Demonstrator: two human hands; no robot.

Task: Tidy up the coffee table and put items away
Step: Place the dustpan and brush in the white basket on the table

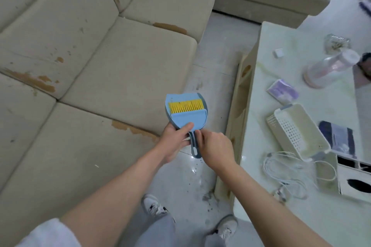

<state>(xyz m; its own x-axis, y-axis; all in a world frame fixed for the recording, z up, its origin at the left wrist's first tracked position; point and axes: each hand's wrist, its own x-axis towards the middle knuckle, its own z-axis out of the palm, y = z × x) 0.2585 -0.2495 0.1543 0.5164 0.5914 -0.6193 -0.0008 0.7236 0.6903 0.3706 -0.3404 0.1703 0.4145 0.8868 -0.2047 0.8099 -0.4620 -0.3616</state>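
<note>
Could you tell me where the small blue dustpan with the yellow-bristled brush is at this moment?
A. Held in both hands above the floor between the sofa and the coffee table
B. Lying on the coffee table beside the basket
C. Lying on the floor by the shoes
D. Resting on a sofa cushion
A: the left hand grips the blue dustpan at its base while the right hand pinches its handle, over the floor.

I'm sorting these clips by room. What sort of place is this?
Most likely a home living room: a worn beige sectional sofa wraps round a glossy coffee table that holds a tissue box, a white cable and a perforated basket.
</note>
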